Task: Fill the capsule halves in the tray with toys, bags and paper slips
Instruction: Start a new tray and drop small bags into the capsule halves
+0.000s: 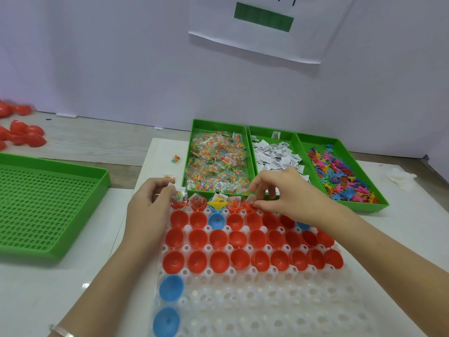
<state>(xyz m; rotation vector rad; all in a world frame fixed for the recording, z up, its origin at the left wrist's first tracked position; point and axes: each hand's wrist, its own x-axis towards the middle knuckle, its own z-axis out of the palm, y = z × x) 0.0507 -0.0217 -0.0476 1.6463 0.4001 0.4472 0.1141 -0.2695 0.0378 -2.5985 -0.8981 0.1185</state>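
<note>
A translucent white tray point(267, 302) holds rows of red capsule halves point(218, 239) and a few blue ones point(171, 288). The far row has toys, bead bags and slips in it, among them a yellow toy point(218, 202). My left hand point(150, 205) pinches a small bag of coloured beads point(179, 194) over the far-left capsule half. Over the far row further right, my right hand point(284, 193) has its fingers curled down at a capsule half holding an orange toy point(237, 206). What the right fingers pinch is hidden.
Three green bins stand behind the tray: bead bags point(216, 164), paper slips point(277, 154), coloured toys point(340, 171). A large empty green perforated tray point(48, 205) lies to the left, red capsules point(24, 135) beyond it. Two loose bead bags point(175, 158) lie on the white mat.
</note>
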